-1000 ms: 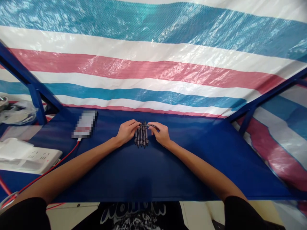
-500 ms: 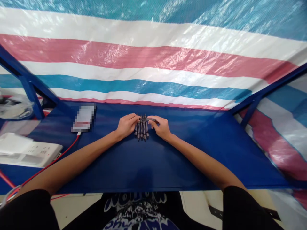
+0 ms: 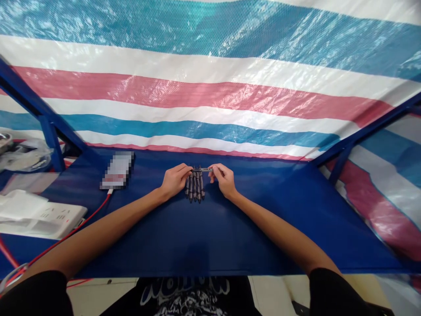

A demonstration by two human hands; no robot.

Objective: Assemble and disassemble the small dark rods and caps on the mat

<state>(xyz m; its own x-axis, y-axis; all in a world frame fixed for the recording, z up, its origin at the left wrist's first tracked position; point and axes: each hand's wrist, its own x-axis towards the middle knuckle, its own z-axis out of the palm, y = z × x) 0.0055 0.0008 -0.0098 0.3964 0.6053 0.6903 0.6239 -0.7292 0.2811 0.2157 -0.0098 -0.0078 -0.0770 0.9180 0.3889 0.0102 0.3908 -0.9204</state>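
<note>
Blue-topped table [image 3: 184,237], striped tarpaulin [image 3: 210,92] behind: a person in a black printed T-shirt [image 3: 187,298] works with both bare hands over a row of slim dark pens [image 3: 195,189] at the table's middle. The right hand [image 3: 225,181] pinches the right end of a slender grey pen-like piece [image 3: 206,170] between thumb and fingers, while the left hand [image 3: 174,181] closes its fingertips at the left end. The piece lies crosswise over the far ends of the pens, which are set side by side, pointing toward the wearer; whether it is one part or two joined is too small to tell, as is whether the left hand touches the row. To the left, a pixelated phone [image 3: 118,171] is plugged into a red cable [image 3: 95,211], near a white power strip [image 3: 70,215]. Blue braces [image 3: 51,138] flank the table, with clear plastic wrapping [image 3: 29,158] at far left.
</note>
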